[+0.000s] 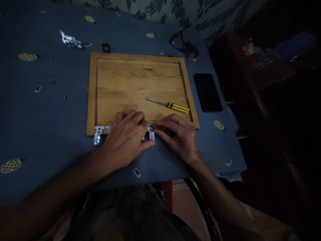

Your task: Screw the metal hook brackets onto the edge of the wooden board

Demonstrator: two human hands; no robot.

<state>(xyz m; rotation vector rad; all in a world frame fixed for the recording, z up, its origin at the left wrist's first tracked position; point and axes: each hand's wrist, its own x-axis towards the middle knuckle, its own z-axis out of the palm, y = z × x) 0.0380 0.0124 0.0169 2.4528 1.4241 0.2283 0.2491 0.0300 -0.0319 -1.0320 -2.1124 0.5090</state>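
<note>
A wooden panel with a raised frame (140, 83) lies flat on the table. Metal hooks (98, 135) are set along its near edge, jutting towards me. My left hand (127, 135) is curled over that edge, covering some hooks, its thumb against the near side of a double metal hook (151, 132). From the right, the fingertips of my right hand (177, 135) pinch together at the top of the same hook; what they hold is too small and hidden to name. A yellow and black screwdriver (173, 105) lies on the panel, just beyond my right hand.
Small screws (65, 97) are scattered on the blue tablecloth (55, 127) at left. More metal hardware (70, 40) lies at the far left. Glasses (185, 45) sit behind the panel's right corner, and a black phone (208, 92) beside it, near the table's right edge.
</note>
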